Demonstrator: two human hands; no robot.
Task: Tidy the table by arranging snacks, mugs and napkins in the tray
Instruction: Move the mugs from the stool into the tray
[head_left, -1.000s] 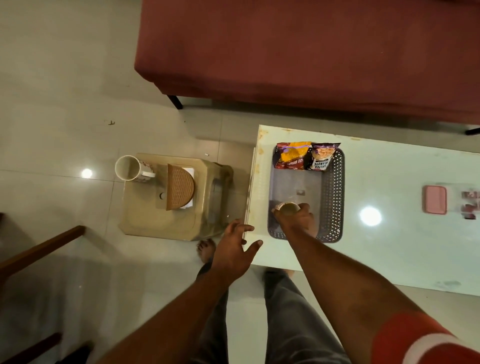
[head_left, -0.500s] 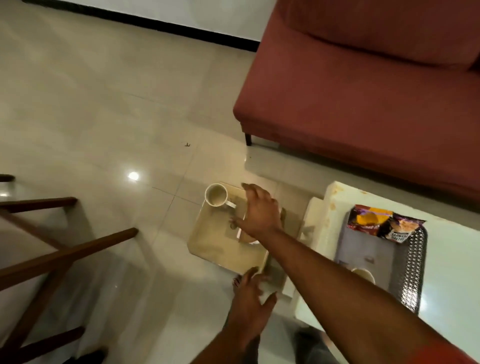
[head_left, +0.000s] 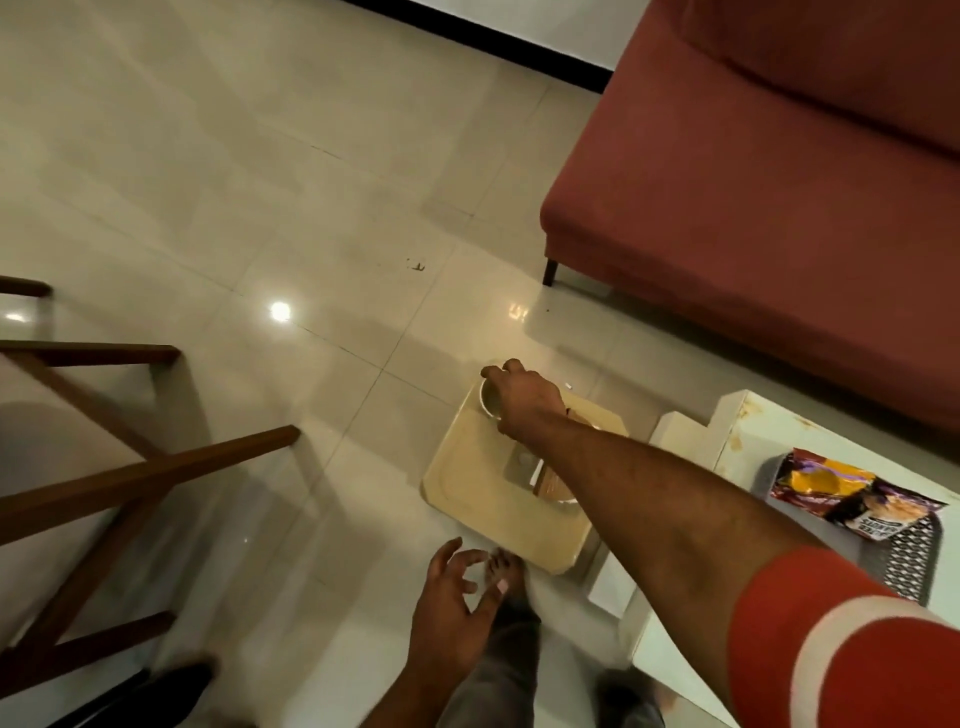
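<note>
Red sofa (head_left: 769, 208) occupies the far right. White table (head_left: 737, 431) stands at the near right, carrying the perforated tray (head_left: 904, 566) with 2 snack packets (head_left: 852, 493) at its far end. Left of the table, a low beige stool (head_left: 467, 499) holds a mug (head_left: 488, 400) at its far corner and a woven napkin holder (head_left: 550, 486) nearer, partly hidden by the forearm.

Step in hand, by judgement: fetching this mug for the tray. Right hand (head_left: 524, 397) reaches across, fingers curled over the mug rim; whether the grasp is closed cannot be told. Left hand (head_left: 449, 603) hangs near, fingers spread, holding nothing.

Next move calls for a firm grip, a level lift, then carriage right to a free spot in the tray.
</note>
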